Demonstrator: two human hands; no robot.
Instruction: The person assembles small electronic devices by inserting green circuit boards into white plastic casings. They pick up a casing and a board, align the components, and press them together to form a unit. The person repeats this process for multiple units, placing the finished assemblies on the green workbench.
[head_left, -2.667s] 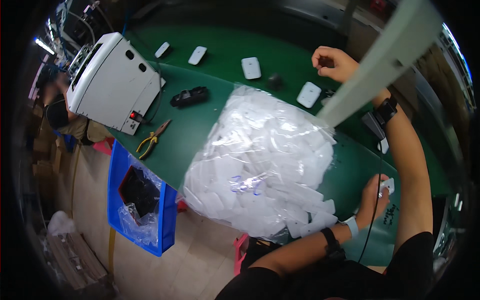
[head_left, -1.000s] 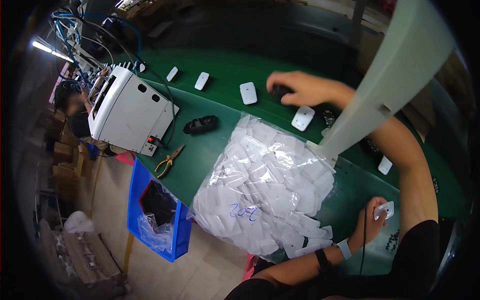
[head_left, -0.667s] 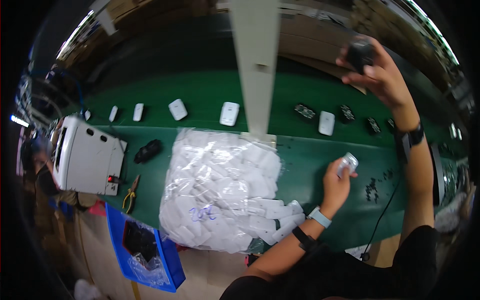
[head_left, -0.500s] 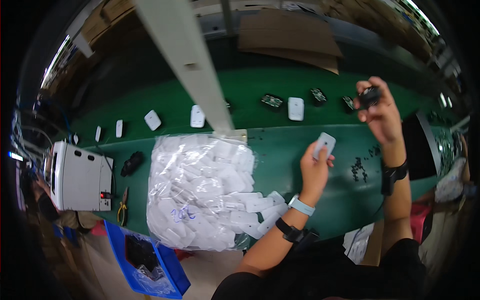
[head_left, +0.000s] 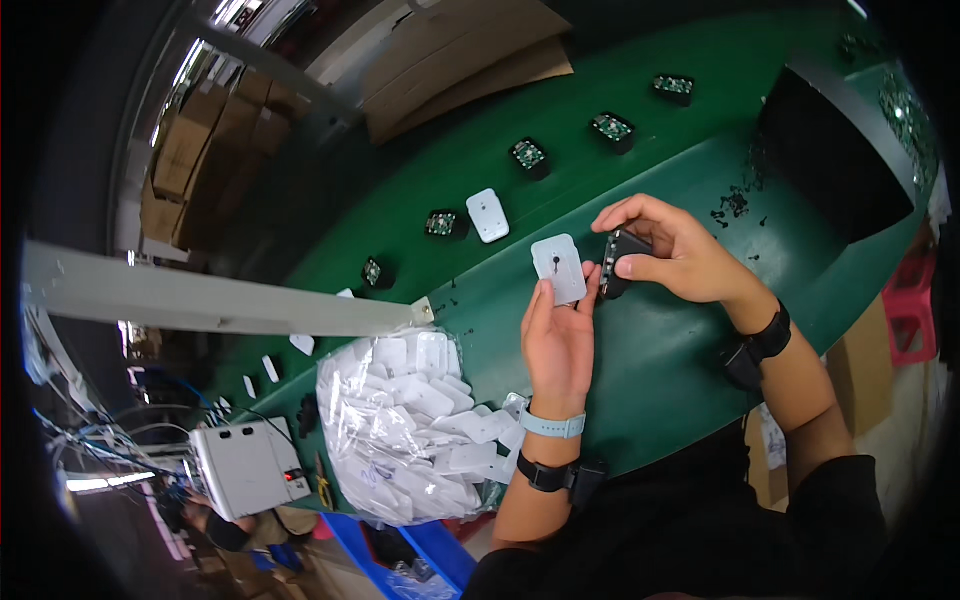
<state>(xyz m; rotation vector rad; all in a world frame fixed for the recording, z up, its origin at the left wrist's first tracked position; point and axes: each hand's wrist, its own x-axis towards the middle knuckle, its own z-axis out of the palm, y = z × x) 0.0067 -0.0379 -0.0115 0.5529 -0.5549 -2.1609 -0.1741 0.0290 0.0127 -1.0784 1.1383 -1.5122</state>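
A white plastic cover with a small black piece at its middle lies across the fingertips of my left hand, which grips it at the lower edge. Close beside it on the right, my right hand pinches a black housing between thumb and fingers. This housing is tilted, with its component side toward the cover; a small gap separates the two parts. To the left of my left wrist, a clear plastic bag spills several similar white covers onto the green table.
Along the green belt stand several black housings with circuit boards and a white unit. Small black pieces lie scattered near a black tray. A pale post crosses the left side, above a white machine.
My right hand has brought the black housing from over the belt down beside the cover in my left hand. The whole view has turned and shifted toward the right end of the belt.
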